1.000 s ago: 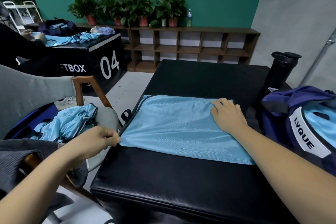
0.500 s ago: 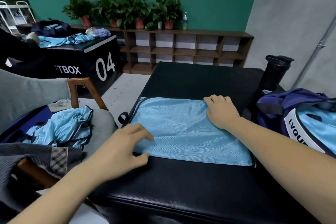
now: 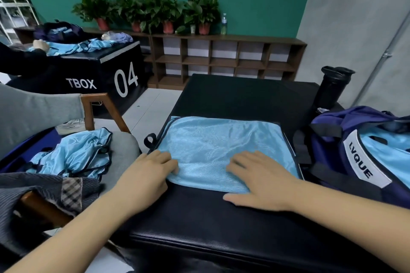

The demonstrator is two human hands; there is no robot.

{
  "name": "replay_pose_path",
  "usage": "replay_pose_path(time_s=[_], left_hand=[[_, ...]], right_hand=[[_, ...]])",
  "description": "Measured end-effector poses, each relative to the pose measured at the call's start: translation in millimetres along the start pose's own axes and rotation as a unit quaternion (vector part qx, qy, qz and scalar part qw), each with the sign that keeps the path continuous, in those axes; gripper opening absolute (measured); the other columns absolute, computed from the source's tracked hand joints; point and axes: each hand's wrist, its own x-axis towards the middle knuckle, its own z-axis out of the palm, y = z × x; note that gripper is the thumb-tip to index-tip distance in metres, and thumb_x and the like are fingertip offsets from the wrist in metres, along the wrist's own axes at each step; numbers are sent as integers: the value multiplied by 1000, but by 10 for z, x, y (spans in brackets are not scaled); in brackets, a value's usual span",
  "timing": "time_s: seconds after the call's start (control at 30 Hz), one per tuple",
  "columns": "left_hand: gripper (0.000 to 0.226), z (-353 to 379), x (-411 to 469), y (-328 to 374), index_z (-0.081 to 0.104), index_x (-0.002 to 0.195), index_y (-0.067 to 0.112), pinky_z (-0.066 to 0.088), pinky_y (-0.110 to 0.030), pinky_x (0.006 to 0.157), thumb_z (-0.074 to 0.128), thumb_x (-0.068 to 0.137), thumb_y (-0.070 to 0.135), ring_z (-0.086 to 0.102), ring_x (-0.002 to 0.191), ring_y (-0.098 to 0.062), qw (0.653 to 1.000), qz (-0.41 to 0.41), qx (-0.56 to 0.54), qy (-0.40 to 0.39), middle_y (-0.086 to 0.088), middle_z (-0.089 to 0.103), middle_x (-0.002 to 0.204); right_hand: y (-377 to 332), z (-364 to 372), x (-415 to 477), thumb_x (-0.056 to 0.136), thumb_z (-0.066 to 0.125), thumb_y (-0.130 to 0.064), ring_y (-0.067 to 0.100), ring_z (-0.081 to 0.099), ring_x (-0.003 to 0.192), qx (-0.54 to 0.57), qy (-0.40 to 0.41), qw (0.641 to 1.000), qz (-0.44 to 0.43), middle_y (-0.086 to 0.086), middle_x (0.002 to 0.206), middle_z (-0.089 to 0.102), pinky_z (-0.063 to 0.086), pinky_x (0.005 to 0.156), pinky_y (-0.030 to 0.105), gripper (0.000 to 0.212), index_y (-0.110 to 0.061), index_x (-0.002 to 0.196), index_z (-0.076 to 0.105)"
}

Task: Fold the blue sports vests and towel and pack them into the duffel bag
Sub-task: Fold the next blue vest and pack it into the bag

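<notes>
Step in hand: flattening one vest before its next fold. Packing of this piece has not begun.

Far left: crumpled vests, light blue with dark piping, lie heaped on the grey seat of the chair. They look unfolded, so more folding is judged to remain.

Left hand: flat, fingers straight and close together, tips resting on the near-left corner of the folded vest. It grips nothing.

The folded vest lies as a smooth rectangle on the black pad, with a dark trim loop sticking out at its left edge.

Right hand: flat, palm down on the near edge of the vest, fingers slightly fanned and pointing left, thumb on the bare pad. It holds nothing.

Far right: the duffel bag, navy and open-mouthed, stands just beside the pad. Blue fabric shows inside; probably pieces already packed.

Next move, judged: either sweep both palms outward to press out air, or take the near edge and fold it over. The cloth looks thin and slippery, so one hand should pin it while the other lifts, or the layers will slide apart.

Against the earlier frames: one second ago the left hand pinched the left corner; half a second ago it was reaching in with spread fingers. The right hand has come from the far-right corner to the near edge. The vest has not shifted.
</notes>
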Motion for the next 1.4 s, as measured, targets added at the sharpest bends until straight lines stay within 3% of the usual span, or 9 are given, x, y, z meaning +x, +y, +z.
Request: replay_pose_path(time_s=[0.17, 0.37, 0.47, 0.6, 0.9, 1.0, 1.13, 1.3, 1.4], left_hand=[[39, -64, -3, -109, 59, 89, 34, 41, -34, 69, 73, 63, 9, 54, 87, -18, 999, -28, 18, 7, 14, 51, 96], [16, -165, -48, -232, 54, 90, 34, 35, -33, 71, 58, 76, 27, 60, 82, -16, 999, -28, 23, 28, 14, 57, 85], [11, -333, -44, -242, 52, 89, 32, 40, -36, 75, 47, 80, 33, 61, 79, -15, 998, -39, -9, 40, 14, 57, 79], [21, -785, -2, -195, 53, 84, 36, 47, -33, 67, 67, 85, 19, 58, 67, -8, 979, -113, -152, 71, 11, 61, 70], [18, -1894, 65, -227, 67, 92, 15, 44, -24, 51, 64, 95, -2, 49, 59, -19, 916, -153, -343, 140, -9, 64, 76], [14, -2167, 29, -193, 69, 95, 16, 48, -38, 65, 66, 100, 3, 53, 69, -25, 889, -146, -412, 137, -22, 65, 89], [13, -2263, 61, -180, 68, 98, 15, 45, -37, 69, 64, 99, 2, 60, 82, -25, 838, -162, -503, 136, -18, 67, 93], [5, -2014, 258, -111, 65, 104, 10, 49, -26, 41, 61, 104, 7, 63, 52, -15, 824, -236, -510, 66, -19, 64, 82], [3, -1667, 422, -251, 68, 105, 12, 57, -41, 70, 68, 103, 14, 72, 81, -31, 823, -237, -515, 35, -22, 74, 99]], right_hand=[[125, 63, -332, 94, 52, -36, 26, 53, 89, -91, 50, 995, -10, 1, 103, 53, 51, 75, 43, 20, -20, 105, 53], [403, 43, -670, 49, 88, -14, 26, 55, 60, -171, 33, 981, 90, 3, 77, 54, 42, 50, 38, 44, -17, 83, 61], [481, -54, -756, 52, 85, -8, 26, 54, 56, -167, 26, 979, 112, 0, 68, 53, 37, 54, 37, 40, -20, 77, 56], [536, -553, -815, 86, 64, -19, 24, 60, 76, -39, 70, 982, 170, -5, 82, 61, 34, 65, 36, 16, -24, 86, 49], [459, -1812, -1075, 88, 66, -9, 14, 59, 65, 217, 103, 952, 190, -7, 74, 69, 48, 64, 34, 16, -25, 85, 67], [465, -2038, -1198, 94, 68, -4, 26, 61, 65, 322, 89, 928, 167, 1, 81, 75, 48, 60, 29, 18, -21, 87, 71], [633, -2111, -1249, 93, 71, -15, 47, 68, 82, 428, 68, 884, 175, 26, 103, 73, 43, 69, 66, 8, -13, 101, 71], [906, -1924, -1113, 90, 73, -16, 41, 62, 85, 476, 43, 848, 228, 33, 103, 68, 41, 74, 51, 24, 0, 105, 63], [1047, -1750, -895, 91, 72, -9, 34, 59, 74, 451, 56, 846, 277, 21, 88, 67, 46, 61, 36, 12, -1, 100, 68]])
